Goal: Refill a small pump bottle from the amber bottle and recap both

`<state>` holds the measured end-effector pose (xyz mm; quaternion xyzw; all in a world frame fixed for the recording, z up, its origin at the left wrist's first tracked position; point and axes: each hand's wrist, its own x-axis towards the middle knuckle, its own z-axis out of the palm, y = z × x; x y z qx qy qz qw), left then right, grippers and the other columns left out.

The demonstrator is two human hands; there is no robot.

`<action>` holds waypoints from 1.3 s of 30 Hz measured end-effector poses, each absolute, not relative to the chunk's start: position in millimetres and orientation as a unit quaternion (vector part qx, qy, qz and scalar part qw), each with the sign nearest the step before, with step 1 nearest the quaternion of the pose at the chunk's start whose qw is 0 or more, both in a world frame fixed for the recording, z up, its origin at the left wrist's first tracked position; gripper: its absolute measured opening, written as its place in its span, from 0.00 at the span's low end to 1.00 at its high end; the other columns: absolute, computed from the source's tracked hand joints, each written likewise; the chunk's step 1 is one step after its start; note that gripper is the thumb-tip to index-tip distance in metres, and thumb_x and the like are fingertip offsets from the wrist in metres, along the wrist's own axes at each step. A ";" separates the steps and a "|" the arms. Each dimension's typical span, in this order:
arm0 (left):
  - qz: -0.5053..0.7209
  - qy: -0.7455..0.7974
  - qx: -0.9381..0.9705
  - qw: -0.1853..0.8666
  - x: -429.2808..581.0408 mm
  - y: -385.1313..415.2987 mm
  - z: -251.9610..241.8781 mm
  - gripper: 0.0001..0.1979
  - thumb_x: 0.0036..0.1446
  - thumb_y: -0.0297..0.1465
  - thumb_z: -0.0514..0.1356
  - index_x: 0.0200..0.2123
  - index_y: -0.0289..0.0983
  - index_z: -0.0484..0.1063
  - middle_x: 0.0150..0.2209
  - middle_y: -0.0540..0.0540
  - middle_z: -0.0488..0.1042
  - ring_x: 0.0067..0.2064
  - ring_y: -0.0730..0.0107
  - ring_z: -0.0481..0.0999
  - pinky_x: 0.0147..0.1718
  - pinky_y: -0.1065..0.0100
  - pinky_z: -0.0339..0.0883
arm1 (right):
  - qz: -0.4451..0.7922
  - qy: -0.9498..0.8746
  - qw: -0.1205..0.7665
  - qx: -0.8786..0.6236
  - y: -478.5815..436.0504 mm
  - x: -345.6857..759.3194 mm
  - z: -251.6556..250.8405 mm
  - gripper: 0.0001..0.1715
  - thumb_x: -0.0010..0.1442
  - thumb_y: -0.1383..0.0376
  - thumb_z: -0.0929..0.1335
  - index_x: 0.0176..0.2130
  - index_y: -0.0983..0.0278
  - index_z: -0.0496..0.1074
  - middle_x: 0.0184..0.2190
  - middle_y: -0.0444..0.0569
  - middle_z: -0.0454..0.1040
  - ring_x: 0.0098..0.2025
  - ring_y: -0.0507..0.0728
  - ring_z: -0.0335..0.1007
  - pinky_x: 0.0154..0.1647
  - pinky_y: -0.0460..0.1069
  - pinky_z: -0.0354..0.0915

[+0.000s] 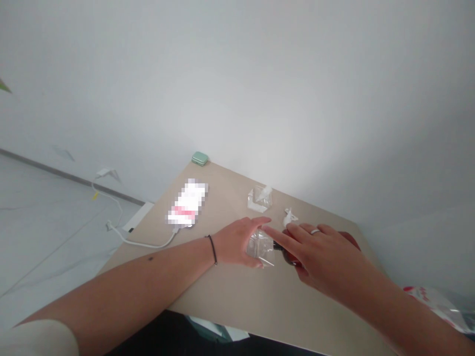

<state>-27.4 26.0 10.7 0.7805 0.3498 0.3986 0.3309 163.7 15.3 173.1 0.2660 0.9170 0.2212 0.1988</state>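
Touching clear plastic wrap (260,249), hands (235,242) (326,259) well inside the tabletop's (230,296) edges.
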 end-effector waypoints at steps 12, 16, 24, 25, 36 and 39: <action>0.407 0.342 0.786 0.317 -27.4 25.9 8.5 0.54 0.42 0.41 0.75 0.67 0.39 0.52 0.62 0.35 0.67 0.61 0.44 0.70 0.61 0.46 0.63 | 0.238 0.905 0.244 0.256 14.8 153.1 177.2 0.53 0.53 0.72 0.70 0.70 0.47 0.49 0.44 0.50 0.78 0.37 0.60 0.75 0.35 0.52 0.57; 0.411 0.341 0.782 0.322 -27.5 26.5 6.8 0.54 0.42 0.42 0.75 0.68 0.39 0.52 0.61 0.34 0.68 0.61 0.43 0.70 0.60 0.45 0.64 | 0.244 0.903 0.249 0.250 14.3 150.7 177.7 0.53 0.54 0.71 0.70 0.70 0.47 0.48 0.45 0.50 0.78 0.37 0.60 0.76 0.35 0.52 0.56; 0.411 0.342 0.779 0.326 -28.4 24.8 10.5 0.54 0.42 0.42 0.74 0.68 0.39 0.50 0.60 0.35 0.69 0.59 0.46 0.71 0.61 0.45 0.62 | 0.282 0.901 0.237 0.229 13.6 147.4 175.1 0.48 0.55 0.70 0.70 0.68 0.47 0.52 0.42 0.50 0.77 0.38 0.62 0.75 0.35 0.53 0.54; 0.411 0.341 0.780 0.326 -28.5 24.7 10.7 0.54 0.42 0.42 0.74 0.68 0.39 0.51 0.59 0.35 0.70 0.59 0.47 0.71 0.62 0.46 0.62 | 0.285 0.900 0.239 0.228 13.1 146.1 175.6 0.48 0.55 0.70 0.70 0.68 0.47 0.52 0.42 0.50 0.78 0.38 0.63 0.76 0.35 0.53 0.54; 0.401 0.334 0.796 0.306 -31.0 25.4 12.3 0.52 0.45 0.41 0.72 0.69 0.41 0.49 0.62 0.37 0.68 0.59 0.47 0.72 0.61 0.47 0.63 | 0.303 0.893 0.257 0.213 11.1 135.8 176.9 0.47 0.58 0.70 0.70 0.68 0.47 0.51 0.47 0.55 0.79 0.41 0.65 0.77 0.34 0.53 0.58; 0.396 0.331 0.803 0.299 -31.6 26.1 12.3 0.52 0.46 0.42 0.72 0.69 0.41 0.49 0.63 0.36 0.67 0.59 0.47 0.72 0.61 0.47 0.64 | 0.301 0.891 0.267 0.210 9.9 130.8 178.6 0.46 0.58 0.70 0.70 0.68 0.47 0.52 0.49 0.57 0.78 0.42 0.66 0.77 0.35 0.54 0.60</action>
